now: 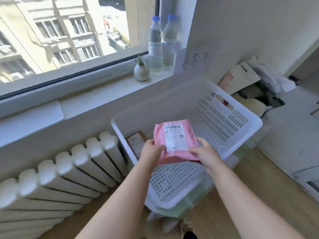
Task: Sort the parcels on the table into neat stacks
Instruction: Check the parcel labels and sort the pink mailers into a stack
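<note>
Head view: a white basket (241, 121) fills the centre, with a radiator (69, 169) at its 9 o'clock and two water bottles (155, 44) at 12. A brown parcel (136, 144) lies inside against the basket's left wall. Above the basket, label up, the pink parcel (174, 140) is pinched at 8 o'clock by the left hand (150, 152) and at 4 by the right hand (205, 152).

Water bottles (155, 45), vase (141, 72), radiator (77, 163)
</note>
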Tool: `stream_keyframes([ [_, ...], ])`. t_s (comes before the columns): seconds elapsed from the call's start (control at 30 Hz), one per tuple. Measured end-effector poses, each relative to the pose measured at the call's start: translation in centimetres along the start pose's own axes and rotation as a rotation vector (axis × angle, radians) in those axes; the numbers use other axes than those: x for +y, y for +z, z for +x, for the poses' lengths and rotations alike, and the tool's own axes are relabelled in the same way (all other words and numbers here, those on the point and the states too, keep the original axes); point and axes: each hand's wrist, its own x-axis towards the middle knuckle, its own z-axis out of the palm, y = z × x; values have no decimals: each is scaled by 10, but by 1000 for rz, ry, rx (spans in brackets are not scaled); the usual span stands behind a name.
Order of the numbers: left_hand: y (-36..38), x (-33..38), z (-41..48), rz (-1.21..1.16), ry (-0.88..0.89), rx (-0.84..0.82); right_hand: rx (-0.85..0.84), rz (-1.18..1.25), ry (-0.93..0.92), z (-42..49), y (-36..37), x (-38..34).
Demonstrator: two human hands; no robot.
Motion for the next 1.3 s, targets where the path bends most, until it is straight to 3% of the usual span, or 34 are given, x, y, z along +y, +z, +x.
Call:
stream_keyframes([
  [0.13, 19, 8, 48, -53, -90, 199, -176, -98, 42, 90, 6, -18],
  [0.27, 35, 3, 88, -13, -191, 281, -276, -194, 68, 165, 18, -16],
  [0.5, 51, -33, 156, 123, -262, 330, -359, -284, 155, 264, 46, 18],
  [0.63, 47, -55, 181, 313, -277, 369, -374, -365, 149, 291, 61, 42],
  [0.83, 48, -80, 204, 694, -204, 299, -339, -348, 155, 318, 74, 71],
  [0.97, 54, -96, 210, 785, -202, 256, -334, -387, 167, 333, 76, 85],
  [1.1, 54, -103, 210, 753, -189, 284, -359, -528, 92, 339, 82, 101],
  [1.3, 54, -114, 211, 730, -154, 318, -472, -1057, -228, 334, 98, 116],
])
